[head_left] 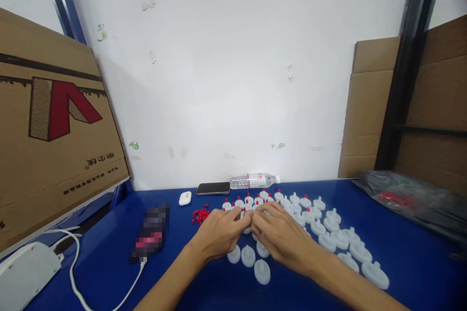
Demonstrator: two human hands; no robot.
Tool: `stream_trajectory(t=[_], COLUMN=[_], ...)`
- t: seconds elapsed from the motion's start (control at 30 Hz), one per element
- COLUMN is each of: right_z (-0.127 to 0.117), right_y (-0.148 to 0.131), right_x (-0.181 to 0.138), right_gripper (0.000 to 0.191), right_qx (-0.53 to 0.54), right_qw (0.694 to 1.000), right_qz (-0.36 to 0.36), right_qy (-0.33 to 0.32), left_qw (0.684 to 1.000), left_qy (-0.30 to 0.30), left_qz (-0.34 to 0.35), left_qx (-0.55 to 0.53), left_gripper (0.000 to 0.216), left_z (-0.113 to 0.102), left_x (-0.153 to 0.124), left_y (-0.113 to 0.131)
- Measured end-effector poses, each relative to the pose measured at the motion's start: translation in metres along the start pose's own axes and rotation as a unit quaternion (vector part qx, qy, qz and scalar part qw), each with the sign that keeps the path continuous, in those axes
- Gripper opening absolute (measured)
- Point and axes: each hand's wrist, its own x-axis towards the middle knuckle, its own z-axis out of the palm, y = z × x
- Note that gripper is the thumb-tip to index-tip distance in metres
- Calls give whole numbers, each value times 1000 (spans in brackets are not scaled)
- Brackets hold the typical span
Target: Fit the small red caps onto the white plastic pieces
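My left hand (221, 231) and my right hand (279, 233) meet over the middle of the blue table, fingertips touching. Both are closed in a pinch, and what they hold is hidden by the fingers. Around them stand many round, translucent white lids (375, 274) with short nozzles. Toward the back, several nozzles carry small red caps (305, 198). Closer to me, below the hands, several plain lids (262, 272) lie on the table. Left of my left hand is a loose pile of red caps (200, 215).
Along the wall lie a clear bottle (253, 181), a phone (213, 188) and a white earbud case (185, 198). A cabled, blurred dark device (151, 228) and a white power strip (31, 272) are at left. A grey plastic bag (404, 199) lies at right; cardboard (54, 165) flanks the table.
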Motion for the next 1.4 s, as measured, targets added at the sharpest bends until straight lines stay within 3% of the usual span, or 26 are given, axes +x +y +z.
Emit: stream_trajectory(t=[0.1, 0.17, 0.23, 0.37, 0.5, 0.6, 0.73, 1.03, 1.2, 1.4], right_z=[1, 2, 1, -11, -26, -29, -25, -15, -14, -25], right_y=[-1, 3, 14, 59, 104, 125, 144, 176, 181, 180], right_x=[2, 1, -2, -14, -27, -35, -47, -67, -68, -64], right_gripper=[12, 14, 16, 11, 24, 36, 46, 69, 62, 36], right_qx=[3, -11, -35, -49, -70, -70, -58, -3, 2, -27], right_qw=[1000, 1000, 999, 992, 969, 947, 916, 888, 889, 892], right_qz=[-5, -16, -2, 116, 232, 314, 391, 440, 439, 439], right_qy=[-11, -10, -3, 18, 41, 1, -67, -135, -134, -106], left_qw=[998, 988, 973, 940, 903, 866, 859, 849, 841, 842], left_qy=[-25, -6, 22, 50, -35, -79, -91, -142, -159, -162], left_qz=[-24, -74, -135, -295, -424, -492, -502, -505, -514, -506], left_qx=[-57, -132, -184, -164, -61, -31, -47, -62, -60, -86], left_gripper=[22, 18, 32, 43, 40, 39, 37, 27, 19, 16], left_z=[1, -1, -4, -8, -4, 2, 8, 22, 19, 20], left_x=[3, 2, -1, -15, -31, -37, -39, -51, -56, -59], left_y=[1, 0, -7, -42, -78, -90, -95, -101, -103, -103])
